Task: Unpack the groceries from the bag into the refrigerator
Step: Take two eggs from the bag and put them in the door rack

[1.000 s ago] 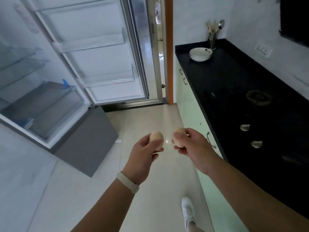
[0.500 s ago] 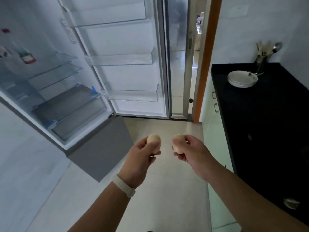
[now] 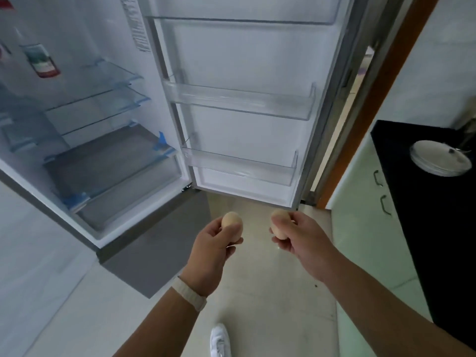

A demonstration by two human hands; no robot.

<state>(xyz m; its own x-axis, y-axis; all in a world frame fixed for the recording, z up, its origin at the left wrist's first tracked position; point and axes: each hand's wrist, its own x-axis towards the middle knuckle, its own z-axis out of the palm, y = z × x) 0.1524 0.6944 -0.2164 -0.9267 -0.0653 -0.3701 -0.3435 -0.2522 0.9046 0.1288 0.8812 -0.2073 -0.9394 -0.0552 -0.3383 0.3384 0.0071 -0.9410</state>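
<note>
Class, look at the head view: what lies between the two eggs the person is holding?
Nothing. Between the left egg and right egg, the head view shows only bare floor.

Both forearms bare, no sleeves visible. Left wrist: one pale, ribbed band, fitted snugly around the wrist. Right wrist: nothing worn. One white shoe visible at lower frame edge.

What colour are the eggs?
Light tan, both eggs; head view.
</note>
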